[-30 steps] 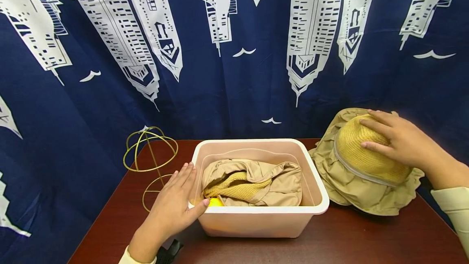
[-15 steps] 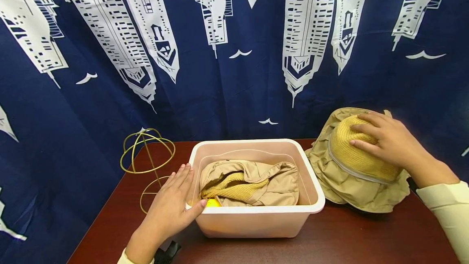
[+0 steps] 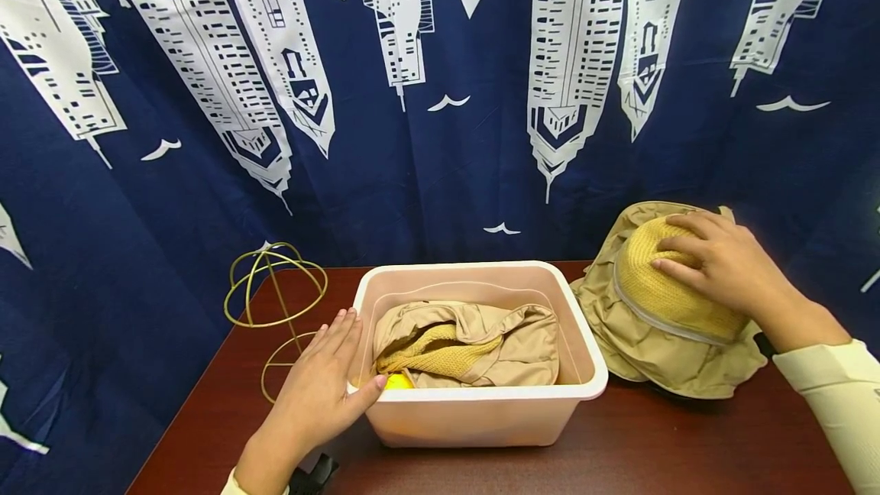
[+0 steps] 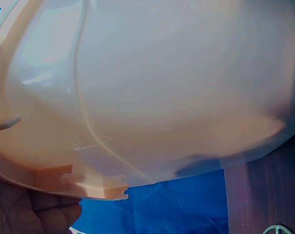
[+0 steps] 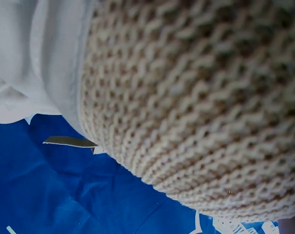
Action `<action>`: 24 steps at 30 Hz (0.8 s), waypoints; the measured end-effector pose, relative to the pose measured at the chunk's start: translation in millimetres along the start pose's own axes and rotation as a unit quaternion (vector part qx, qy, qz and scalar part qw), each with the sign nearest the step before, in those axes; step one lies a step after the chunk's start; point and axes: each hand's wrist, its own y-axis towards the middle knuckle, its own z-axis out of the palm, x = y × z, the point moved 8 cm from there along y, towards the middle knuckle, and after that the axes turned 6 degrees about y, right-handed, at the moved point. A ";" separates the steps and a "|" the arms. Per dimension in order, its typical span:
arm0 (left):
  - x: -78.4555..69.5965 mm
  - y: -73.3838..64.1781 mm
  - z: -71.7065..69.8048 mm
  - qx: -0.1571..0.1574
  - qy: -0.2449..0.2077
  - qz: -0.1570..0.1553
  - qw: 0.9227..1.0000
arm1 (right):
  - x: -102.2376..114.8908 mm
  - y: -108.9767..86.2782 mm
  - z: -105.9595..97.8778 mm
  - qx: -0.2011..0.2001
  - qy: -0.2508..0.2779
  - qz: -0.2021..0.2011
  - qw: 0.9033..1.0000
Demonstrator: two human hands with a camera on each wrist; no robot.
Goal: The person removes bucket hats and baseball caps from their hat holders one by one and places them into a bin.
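Observation:
My left hand [image 3: 318, 388] lies on the left rim of a pale pink bin [image 3: 474, 422], its fingers straight and its thumb over the front corner. In the left wrist view its fingers [image 4: 55, 214] meet the edge beside the bin's smooth wall [image 4: 176, 87]. A folded tan cloth hat [image 3: 525, 350] with a yellow woven part lies inside the bin. To the right, my right hand [image 3: 729, 266] rests with loosely bent fingers on the yellow woven crown of another tan wide-brimmed hat [image 3: 687, 365]. That woven crown [image 5: 196, 107] fills most of the right wrist view.
A gold wire stand [image 3: 283, 302] with a domed top is left of the bin on the dark red table [image 3: 639, 449]. A bright yellow thing [image 3: 399, 382] shows in the bin's front left corner. Behind hangs a navy curtain [image 3: 474, 166] printed with white buildings.
The right hand and the hat under it have shifted a little left, closer to the bin. The left hand keeps its place on the rim. The head view has turned slightly.

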 end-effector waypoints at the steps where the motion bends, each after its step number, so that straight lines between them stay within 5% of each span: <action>1: -0.1 0.3 -0.1 -0.002 -0.001 0.001 1.000 | 0.5 0.3 -0.8 -0.004 0.000 -0.003 1.000; 9: -0.6 0.4 1.8 -0.001 0.002 0.002 1.000 | 3.9 1.4 -3.2 -0.007 -0.017 -0.009 1.000; 24: -1.7 0.7 -0.1 -0.003 0.002 0.003 1.000 | 3.7 5.0 -1.9 -0.008 -0.029 0.040 0.999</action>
